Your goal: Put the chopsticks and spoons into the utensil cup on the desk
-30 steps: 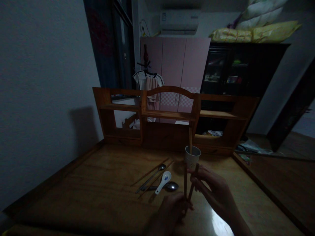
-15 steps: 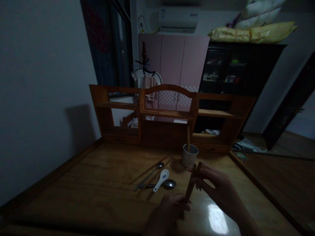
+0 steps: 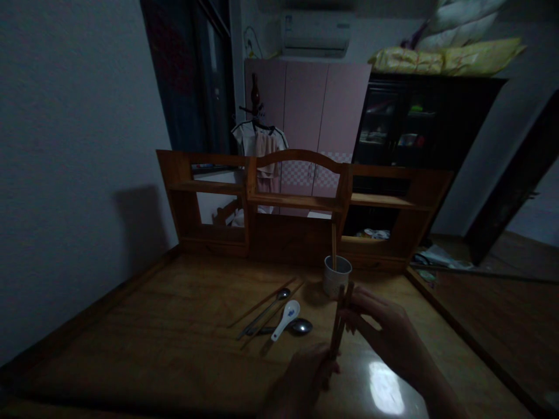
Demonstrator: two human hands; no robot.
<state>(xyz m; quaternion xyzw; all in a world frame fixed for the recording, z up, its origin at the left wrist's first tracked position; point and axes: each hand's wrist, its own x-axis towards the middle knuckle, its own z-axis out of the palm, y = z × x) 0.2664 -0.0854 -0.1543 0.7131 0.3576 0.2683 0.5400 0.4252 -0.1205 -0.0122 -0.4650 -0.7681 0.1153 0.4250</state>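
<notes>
Chopsticks point(image 3: 338, 326), a pair, are held near upright between both hands. The lower ends are closed inside the left hand point(image 3: 301, 378) and the upper ends are pinched by the fingertips of the right hand point(image 3: 384, 331). A cup point(image 3: 337, 279) holding one stick is seen just beyond the fingers, and spoons point(image 3: 286, 319) are laid to their left. Evening-up of the pair is judged the step in hand. A firm, level pinch is called for next.

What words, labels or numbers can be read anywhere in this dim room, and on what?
None can be read.
Air conditioner: a small mark, too blurred to read.
White spoon: a blue mark, no legible text.
Cup: no lettering visible.
</notes>
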